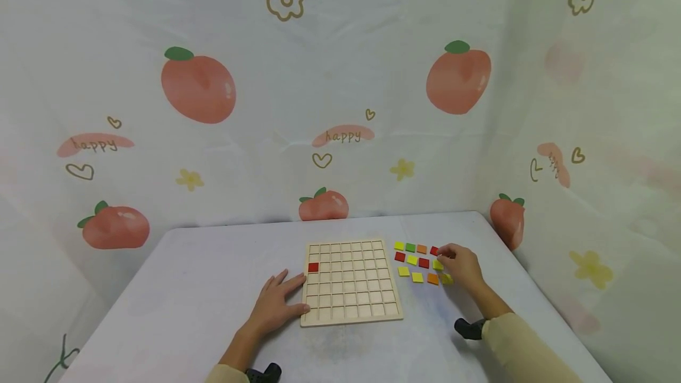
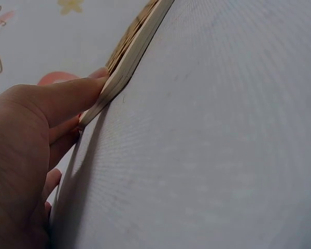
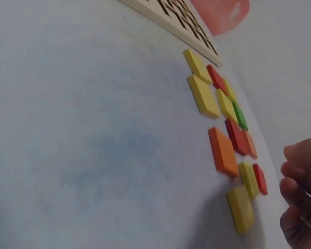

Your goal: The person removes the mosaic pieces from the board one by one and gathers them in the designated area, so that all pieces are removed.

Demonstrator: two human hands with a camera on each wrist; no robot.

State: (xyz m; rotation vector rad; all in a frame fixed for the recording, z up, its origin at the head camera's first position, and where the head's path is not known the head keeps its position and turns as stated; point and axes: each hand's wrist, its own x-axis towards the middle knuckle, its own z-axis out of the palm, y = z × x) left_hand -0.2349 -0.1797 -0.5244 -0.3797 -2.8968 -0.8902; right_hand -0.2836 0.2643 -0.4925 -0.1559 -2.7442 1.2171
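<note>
A square wooden grid board (image 1: pixel 351 322) lies on the table with one red tile (image 1: pixel 313 267) in a cell near its left edge. My left hand (image 1: pixel 273 306) rests along that edge, fingers spread; the thumb (image 2: pixel 75 98) lies on the board's rim. Over the right end of several coloured tiles hovers my right hand (image 1: pixel 464 266), its fingers loosely bent and nothing visible between them. Its fingertips overlap the far-right red tile (image 1: pixel 434 250) in the head view. In the right wrist view that red tile (image 3: pixel 259 179) lies on the table, apart from the fingers.
Loose tiles lie in three rows right of the board, among them a green tile (image 1: pixel 410 247), an orange tile (image 1: pixel 433 279) and a yellow tile (image 3: pixel 241 210). The white table (image 1: pixel 202 288) meets a fruit-printed cloth backdrop (image 1: pixel 255 182) behind and at the right.
</note>
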